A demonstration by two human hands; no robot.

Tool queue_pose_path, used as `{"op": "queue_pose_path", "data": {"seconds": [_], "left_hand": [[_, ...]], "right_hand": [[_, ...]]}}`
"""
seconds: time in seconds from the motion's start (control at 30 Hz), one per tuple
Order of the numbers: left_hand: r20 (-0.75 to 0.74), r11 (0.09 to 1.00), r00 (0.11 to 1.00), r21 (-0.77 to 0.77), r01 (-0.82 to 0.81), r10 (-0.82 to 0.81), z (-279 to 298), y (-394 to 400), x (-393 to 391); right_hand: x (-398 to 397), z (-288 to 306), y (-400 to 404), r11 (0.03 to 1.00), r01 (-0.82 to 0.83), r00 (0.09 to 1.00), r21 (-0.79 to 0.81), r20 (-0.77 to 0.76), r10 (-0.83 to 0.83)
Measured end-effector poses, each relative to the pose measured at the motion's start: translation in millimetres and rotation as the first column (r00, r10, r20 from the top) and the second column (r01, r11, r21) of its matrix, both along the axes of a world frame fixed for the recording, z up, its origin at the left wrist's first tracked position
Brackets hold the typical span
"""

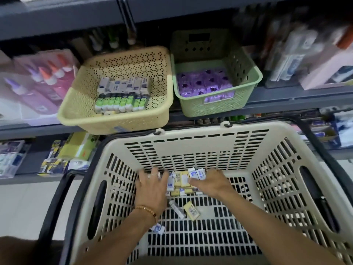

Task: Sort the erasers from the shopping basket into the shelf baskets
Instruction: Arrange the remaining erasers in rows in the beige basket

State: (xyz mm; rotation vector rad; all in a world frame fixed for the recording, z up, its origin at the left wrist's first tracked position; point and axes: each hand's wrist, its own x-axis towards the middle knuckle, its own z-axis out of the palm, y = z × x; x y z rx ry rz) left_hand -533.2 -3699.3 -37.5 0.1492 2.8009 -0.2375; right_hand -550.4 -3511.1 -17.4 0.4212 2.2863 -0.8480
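A beige shopping basket (193,142) fills the lower view. A pile of yellow and white-blue erasers (183,180) lies at its far wall, and a few loose erasers (192,210) sit nearer me. My left hand (150,186) rests with spread fingers on the pile's left side. From the right, my right hand (210,181) touches the pile with extended fingers. On the shelf above, a cream basket (80,104) holds rows of white and green erasers (122,96). Beside it, a green basket (248,77) holds purple erasers (204,87).
Glue bottles (45,77) stand left of the cream basket and packaged stationery (298,60) right of the green one. The shopping basket's black handles (57,203) hang down at both sides. A lower shelf (28,161) carries more packets.
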Motion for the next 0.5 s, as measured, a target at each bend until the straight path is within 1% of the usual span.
{"op": "queue_pose_path", "data": {"seconds": [0.1,0.17,0.27,0.37,0.5], "left_hand": [[0.014,1.000,1.000,0.005,-0.012,0.012,-4.5,2.9,-1.0],[0.000,0.999,1.000,0.031,-0.010,0.010,-11.4,0.9,5.3],[-0.038,0.998,0.999,0.061,0.004,-0.002,-19.0,-1.8,10.9],[-0.055,1.000,0.998,0.021,0.002,0.000,-20.6,1.5,3.6],[-0.039,0.999,0.999,-0.008,-0.036,0.036,-22.4,7.8,9.2]], "right_hand": [[3.8,-4.8,-10.8,0.994,0.001,1.000,0.111,-0.024,0.001],[6.7,-7.4,-13.8,0.989,0.005,0.998,0.147,-0.060,0.004],[3.5,-11.5,-12.2,0.995,0.037,0.998,0.095,-0.054,-0.032],[-0.1,-12.4,-15.3,0.995,0.075,0.996,0.059,-0.044,-0.073],[-2.2,-13.4,-23.2,0.992,0.111,0.992,0.056,-0.059,-0.108]]}}
